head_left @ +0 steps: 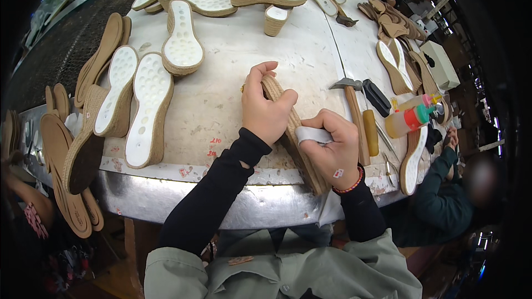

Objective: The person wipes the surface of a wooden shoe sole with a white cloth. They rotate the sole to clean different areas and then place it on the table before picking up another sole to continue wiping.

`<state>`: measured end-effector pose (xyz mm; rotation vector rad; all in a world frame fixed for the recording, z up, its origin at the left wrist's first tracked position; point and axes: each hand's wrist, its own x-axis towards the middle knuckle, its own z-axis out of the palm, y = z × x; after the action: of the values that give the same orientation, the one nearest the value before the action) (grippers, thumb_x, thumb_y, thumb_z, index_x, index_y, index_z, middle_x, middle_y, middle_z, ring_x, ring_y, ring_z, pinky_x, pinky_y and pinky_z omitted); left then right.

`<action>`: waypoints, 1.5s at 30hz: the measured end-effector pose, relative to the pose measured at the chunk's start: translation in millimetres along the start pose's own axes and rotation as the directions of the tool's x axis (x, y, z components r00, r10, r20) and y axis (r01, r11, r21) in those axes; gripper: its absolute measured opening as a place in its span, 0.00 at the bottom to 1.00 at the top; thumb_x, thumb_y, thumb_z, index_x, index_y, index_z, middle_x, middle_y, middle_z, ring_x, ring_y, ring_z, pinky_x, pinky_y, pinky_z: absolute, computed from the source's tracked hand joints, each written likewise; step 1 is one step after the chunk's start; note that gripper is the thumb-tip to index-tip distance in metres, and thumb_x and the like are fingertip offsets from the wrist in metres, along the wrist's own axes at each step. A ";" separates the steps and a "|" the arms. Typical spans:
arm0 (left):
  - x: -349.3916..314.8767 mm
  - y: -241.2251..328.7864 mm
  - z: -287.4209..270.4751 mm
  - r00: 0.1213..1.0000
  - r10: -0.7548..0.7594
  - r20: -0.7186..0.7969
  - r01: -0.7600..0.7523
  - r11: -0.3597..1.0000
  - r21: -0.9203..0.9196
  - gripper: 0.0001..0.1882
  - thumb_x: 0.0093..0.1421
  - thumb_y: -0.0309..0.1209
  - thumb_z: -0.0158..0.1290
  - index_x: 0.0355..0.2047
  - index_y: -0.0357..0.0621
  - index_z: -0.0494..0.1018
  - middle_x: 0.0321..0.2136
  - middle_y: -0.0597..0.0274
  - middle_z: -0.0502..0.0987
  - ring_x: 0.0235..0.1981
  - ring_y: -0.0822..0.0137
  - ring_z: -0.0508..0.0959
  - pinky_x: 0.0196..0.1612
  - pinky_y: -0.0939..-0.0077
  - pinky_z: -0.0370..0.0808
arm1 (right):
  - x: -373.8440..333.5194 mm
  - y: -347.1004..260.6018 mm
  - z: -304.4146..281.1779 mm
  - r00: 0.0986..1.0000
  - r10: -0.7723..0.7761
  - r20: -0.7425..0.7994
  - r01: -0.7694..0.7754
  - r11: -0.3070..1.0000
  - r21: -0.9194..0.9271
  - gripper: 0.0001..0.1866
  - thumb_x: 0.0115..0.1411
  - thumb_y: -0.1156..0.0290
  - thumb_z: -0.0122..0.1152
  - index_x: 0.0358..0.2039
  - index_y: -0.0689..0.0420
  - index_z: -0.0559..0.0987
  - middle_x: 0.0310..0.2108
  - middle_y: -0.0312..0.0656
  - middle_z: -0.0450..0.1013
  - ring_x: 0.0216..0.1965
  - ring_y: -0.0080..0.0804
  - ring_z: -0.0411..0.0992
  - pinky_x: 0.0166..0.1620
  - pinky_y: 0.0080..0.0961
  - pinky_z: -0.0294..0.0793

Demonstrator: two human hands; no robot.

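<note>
Gripping a jute-wrapped wedge sole [296,149] on edge at the near rim of the worktable [233,72], left hand [267,109] closed over its upper end, right hand [331,147] pinching a white strip [312,134] against its side. Risk: sole overhangs the rim, so a loose grip could drop it; the strip may go on crooked if the sole twists. Just beyond, hammer [352,116] and glue bottles [407,119] sit close enough to knock. Farther off, white-topped soles [149,105] lie crowded.
</note>
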<state>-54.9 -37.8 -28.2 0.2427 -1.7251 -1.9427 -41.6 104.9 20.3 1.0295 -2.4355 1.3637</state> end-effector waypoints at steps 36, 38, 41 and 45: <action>-1.5 1.5 -1.1 0.999 -0.028 0.019 0.028 0.999 0.017 0.26 0.45 0.27 0.53 0.47 0.37 0.63 0.40 0.52 0.68 0.44 0.61 0.68 0.49 0.70 0.65 | 3.0 -2.1 -1.0 0.992 0.123 0.033 -0.126 0.987 0.100 0.07 0.40 0.78 0.61 0.22 0.63 0.74 0.17 0.35 0.68 0.20 0.17 0.64 0.25 0.16 0.62; -1.7 1.1 -0.9 1.000 -0.020 0.014 0.019 1.000 0.018 0.27 0.45 0.28 0.53 0.47 0.37 0.63 0.40 0.52 0.68 0.44 0.61 0.68 0.49 0.70 0.65 | 0.7 -0.8 -0.5 0.992 0.125 0.018 -0.126 0.989 0.076 0.07 0.40 0.78 0.61 0.22 0.63 0.74 0.16 0.34 0.67 0.20 0.17 0.64 0.24 0.17 0.62; -0.5 -0.8 -1.5 1.000 0.013 0.004 -0.013 0.999 0.030 0.27 0.45 0.28 0.54 0.47 0.37 0.63 0.40 0.52 0.68 0.43 0.61 0.68 0.49 0.70 0.65 | 4.5 -2.2 4.4 0.994 0.106 -0.019 -0.107 0.994 -0.002 0.07 0.39 0.78 0.61 0.21 0.63 0.73 0.16 0.35 0.67 0.20 0.18 0.64 0.24 0.17 0.63; -0.8 -0.8 -1.3 1.000 -0.007 0.010 0.007 0.999 0.038 0.27 0.44 0.28 0.54 0.47 0.37 0.63 0.39 0.52 0.68 0.43 0.61 0.68 0.49 0.70 0.65 | 3.5 -0.5 -1.9 0.996 0.085 0.026 -0.087 0.994 0.061 0.07 0.39 0.77 0.61 0.20 0.63 0.72 0.16 0.36 0.66 0.19 0.19 0.64 0.24 0.18 0.63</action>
<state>-53.8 -38.5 -29.3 0.2530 -1.7717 -1.9206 -44.3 104.6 23.3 0.9693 -2.4960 1.4705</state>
